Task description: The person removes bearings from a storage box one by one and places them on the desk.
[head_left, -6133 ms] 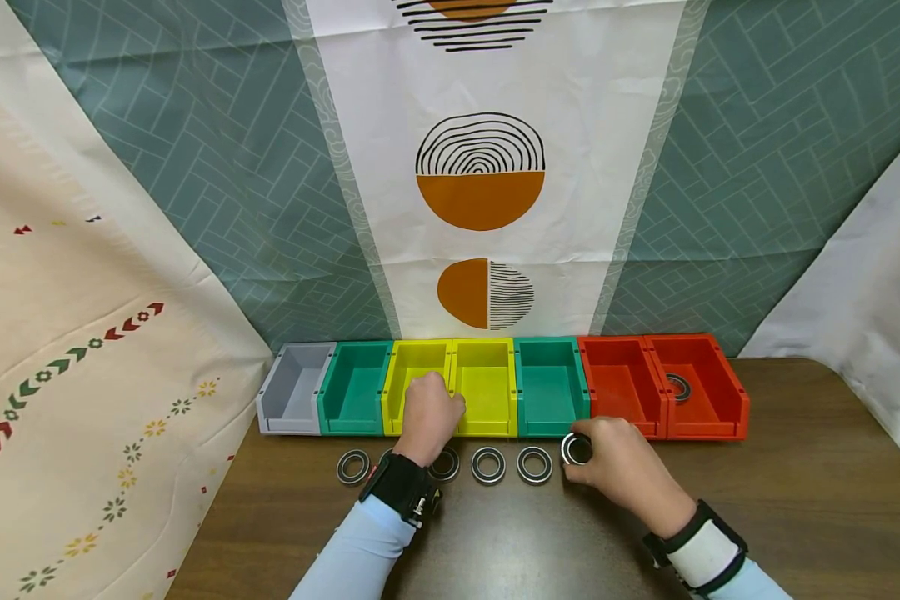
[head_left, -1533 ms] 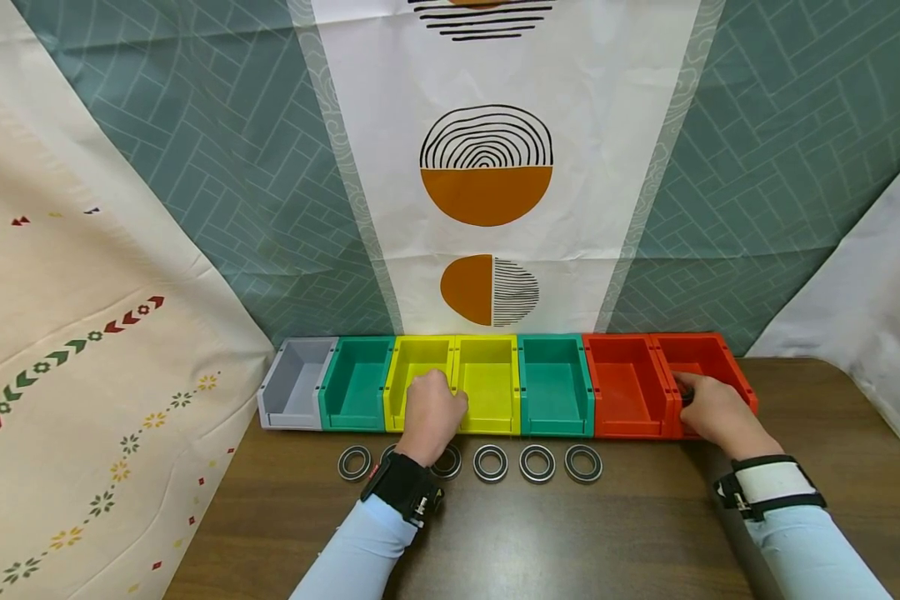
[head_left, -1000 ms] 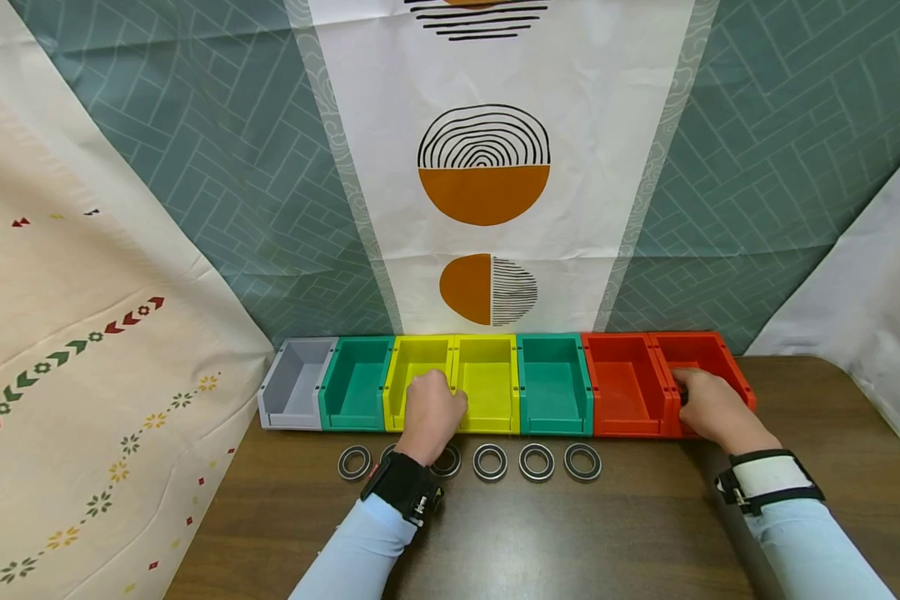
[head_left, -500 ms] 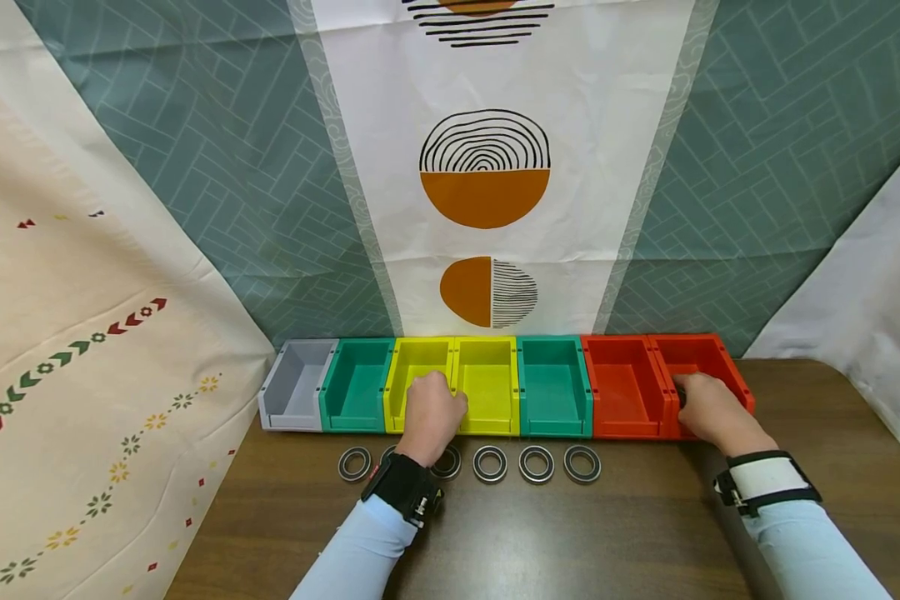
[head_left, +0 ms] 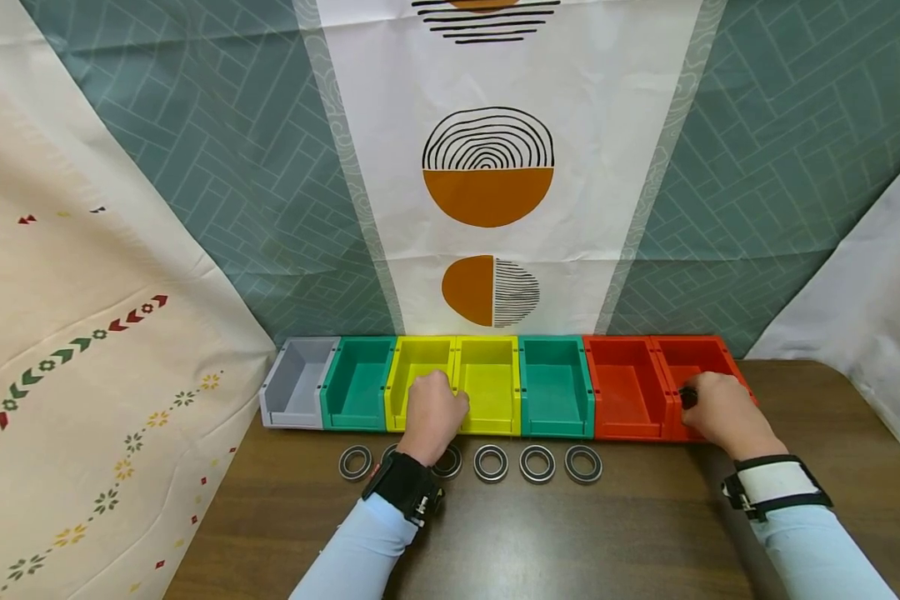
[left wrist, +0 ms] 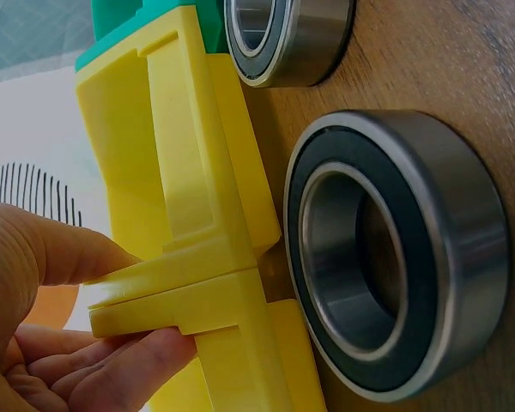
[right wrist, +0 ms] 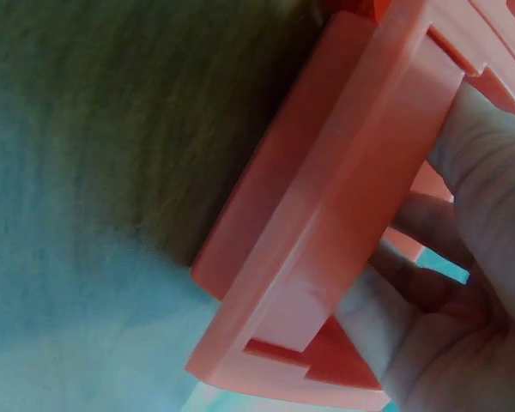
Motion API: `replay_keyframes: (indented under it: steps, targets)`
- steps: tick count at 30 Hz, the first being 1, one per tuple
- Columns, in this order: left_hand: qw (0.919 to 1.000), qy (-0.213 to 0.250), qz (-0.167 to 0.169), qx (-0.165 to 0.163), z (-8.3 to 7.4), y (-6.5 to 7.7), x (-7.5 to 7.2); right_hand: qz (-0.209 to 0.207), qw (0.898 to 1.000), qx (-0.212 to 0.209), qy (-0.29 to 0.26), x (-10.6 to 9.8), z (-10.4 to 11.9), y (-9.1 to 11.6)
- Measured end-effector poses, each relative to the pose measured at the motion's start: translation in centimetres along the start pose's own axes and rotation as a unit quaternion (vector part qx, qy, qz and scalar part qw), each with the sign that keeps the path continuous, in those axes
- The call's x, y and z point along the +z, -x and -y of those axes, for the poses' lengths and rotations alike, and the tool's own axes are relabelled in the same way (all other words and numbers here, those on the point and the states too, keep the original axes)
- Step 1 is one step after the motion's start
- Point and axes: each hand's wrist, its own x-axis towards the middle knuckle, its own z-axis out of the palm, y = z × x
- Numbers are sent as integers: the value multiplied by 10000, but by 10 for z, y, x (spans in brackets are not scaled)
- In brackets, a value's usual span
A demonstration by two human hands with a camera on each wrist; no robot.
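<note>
My left hand [head_left: 433, 412] pinches the joined walls of two yellow bins [head_left: 487, 392], thumb on one side and fingers on the other, as the left wrist view shows. Close by that hand, ball bearings [left wrist: 360, 257] lie flat on the table. Reaching into the rightmost red bin [head_left: 697, 358], my right hand [head_left: 727, 412] grips a bearing [head_left: 688, 397], whose dark face shows beside the fingers in the head view. In the right wrist view the bin's front wall [right wrist: 352, 197] hides the fingertips and the bearing.
The bins stand side by side in a row: a grey bin [head_left: 300, 383], green, yellow, green and red ones. Several bearings, including a right-end bearing [head_left: 583, 464], form a line on the wooden table [head_left: 540, 542] before them. A patterned cloth [head_left: 487, 292] hangs behind.
My right hand has let go of the row's right-end bearing and moved right into the last red bin. Lately it has shifted slightly, and the bearing there shows more. My left hand keeps its place.
</note>
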Motion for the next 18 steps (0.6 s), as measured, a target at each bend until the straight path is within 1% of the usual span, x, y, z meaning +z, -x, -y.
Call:
replay_keyframes:
  steps: [3, 6, 8, 10, 15, 18]
  targets:
    - [10000, 4, -21, -4, 0, -1, 0, -270, 9996, 66, -14, 0, 0, 2]
    - [10000, 24, 3, -17, 0, -1, 0, -437, 9989, 144, -39, 0, 3, 4]
    - [10000, 15, 22, -10, 0, 0, 1, -621, 9979, 154, 2, -1, 5, 6]
    - [10000, 0, 37, -6, 0, 0, 1, -897, 9959, 147, -4, -4, 8, 8]
    - [10000, -30, -19, 45, 0, 0, -1, -1778, 9840, 83, -109, -12, 13, 16]
    - [10000, -39, -19, 53, 0, 0, -1, -2207, 9751, 53, -197, -16, 15, 20]
